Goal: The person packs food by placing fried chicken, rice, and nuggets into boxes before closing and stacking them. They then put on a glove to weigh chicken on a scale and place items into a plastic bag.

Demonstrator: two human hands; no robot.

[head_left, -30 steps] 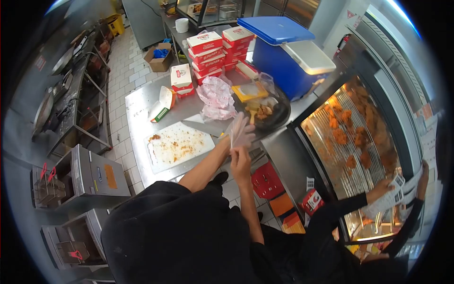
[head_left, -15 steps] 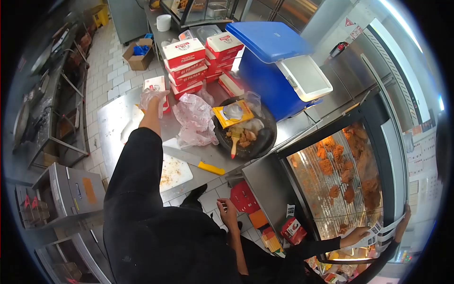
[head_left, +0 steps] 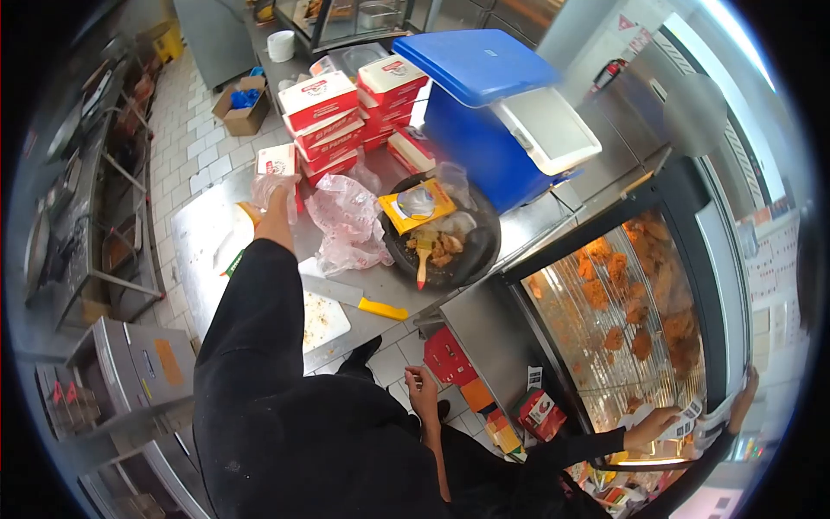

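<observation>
My left hand [head_left: 275,197], in a clear plastic glove, reaches to the front of a small red and white box [head_left: 277,161] at the table's left; its fingers are blurred by the glove. Low in the middle, my bare right hand [head_left: 421,391] hangs with curled fingers, away from the table. Right of my left hand lies a crumpled plastic bag [head_left: 346,227]. A black bowl [head_left: 484,251] holds food pieces, a brush [head_left: 423,259] and a yellow packet [head_left: 415,206]. A yellow-handled knife [head_left: 383,309] lies beside a white cutting board [head_left: 324,322].
Stacked red and white boxes [head_left: 320,108] stand behind the bag, beside a blue cooler [head_left: 467,143]. On the right is a heated cabinet [head_left: 622,311] with fried food. Another person's hands [head_left: 653,426] hold printed labels there. An open carton [head_left: 242,108] sits on the floor.
The view has shifted slightly. My left hand stays by the small box, and a white, green-edged item near it shows more. The other person's hands have moved slightly at the cabinet.
</observation>
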